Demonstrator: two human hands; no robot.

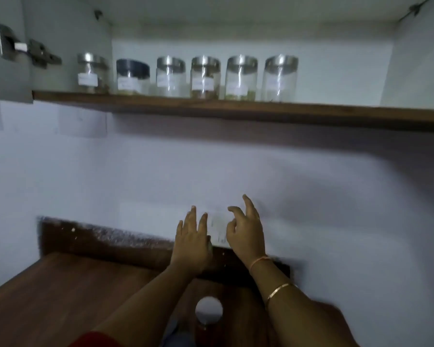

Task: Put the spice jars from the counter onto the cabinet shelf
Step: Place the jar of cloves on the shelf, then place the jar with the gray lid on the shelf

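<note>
Both forearms bare. Right wrist: thin orange thread band (259, 261); further up the arm, a gold bangle (281, 289). Red sleeve edge (98, 340) on left arm, lower frame. Picture blurred.

Clear glass jars (241, 82), shiny metal lids; dark wood shelf (236, 110).

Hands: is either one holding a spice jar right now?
No: the left hand and right hand are open and empty, below the shelf.

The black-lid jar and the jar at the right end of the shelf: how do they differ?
The black-lid jar is shorter and has a dark lid; the right-end jar is taller with a shiny metal lid. The black-lid jar stands second from left, the other last. Both are clear, labelled and upright on the shelf.
</note>
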